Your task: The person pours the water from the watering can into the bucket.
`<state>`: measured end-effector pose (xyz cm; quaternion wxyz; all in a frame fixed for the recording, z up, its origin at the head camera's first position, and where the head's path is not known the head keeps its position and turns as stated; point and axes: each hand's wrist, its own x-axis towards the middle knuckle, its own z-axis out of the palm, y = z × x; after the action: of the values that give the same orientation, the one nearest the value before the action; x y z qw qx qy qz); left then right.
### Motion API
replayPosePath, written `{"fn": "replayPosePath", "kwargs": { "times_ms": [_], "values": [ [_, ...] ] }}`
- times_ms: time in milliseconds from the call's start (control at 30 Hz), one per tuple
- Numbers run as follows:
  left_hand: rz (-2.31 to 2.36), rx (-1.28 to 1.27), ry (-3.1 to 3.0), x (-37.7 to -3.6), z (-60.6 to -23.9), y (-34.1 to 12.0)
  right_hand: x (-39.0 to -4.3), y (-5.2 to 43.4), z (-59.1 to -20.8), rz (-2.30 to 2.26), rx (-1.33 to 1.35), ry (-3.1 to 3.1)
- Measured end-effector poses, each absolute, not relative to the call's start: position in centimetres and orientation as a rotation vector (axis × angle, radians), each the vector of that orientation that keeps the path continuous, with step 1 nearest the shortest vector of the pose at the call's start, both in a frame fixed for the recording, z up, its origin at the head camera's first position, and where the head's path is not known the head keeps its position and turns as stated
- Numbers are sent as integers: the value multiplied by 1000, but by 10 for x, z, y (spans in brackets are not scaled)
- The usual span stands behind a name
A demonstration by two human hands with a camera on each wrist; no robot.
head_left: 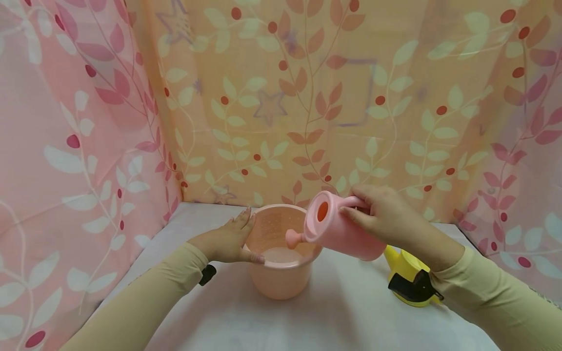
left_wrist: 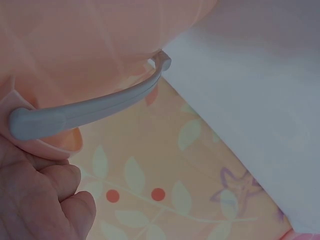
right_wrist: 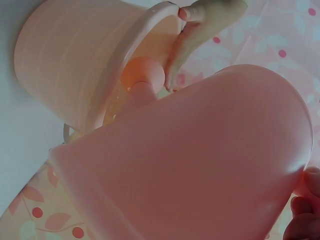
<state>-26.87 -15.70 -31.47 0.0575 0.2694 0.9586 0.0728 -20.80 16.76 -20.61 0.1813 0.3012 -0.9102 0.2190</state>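
Note:
A pink bucket stands on the white table in the middle of the head view. My left hand holds its left rim, thumb lying along the near edge. The left wrist view shows the bucket, its pale grey bail handle hanging down, and my curled fingers. My right hand grips the handle of a pink watering can, tilted left with its spout over the bucket's mouth. The can's body fills the right wrist view, in front of the bucket.
A yellow watering can with a black part lies on the table behind my right forearm. Leaf-patterned curtains close in the table at the back and on both sides.

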Motion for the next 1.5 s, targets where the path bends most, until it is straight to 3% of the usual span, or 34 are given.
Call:
{"fn": "replayPosePath", "kwargs": {
  "times_ms": [1500],
  "values": [
    [238,830,2897,-268,-315,-156,-209,148,-207,411,996,-2514]
  ]
}}
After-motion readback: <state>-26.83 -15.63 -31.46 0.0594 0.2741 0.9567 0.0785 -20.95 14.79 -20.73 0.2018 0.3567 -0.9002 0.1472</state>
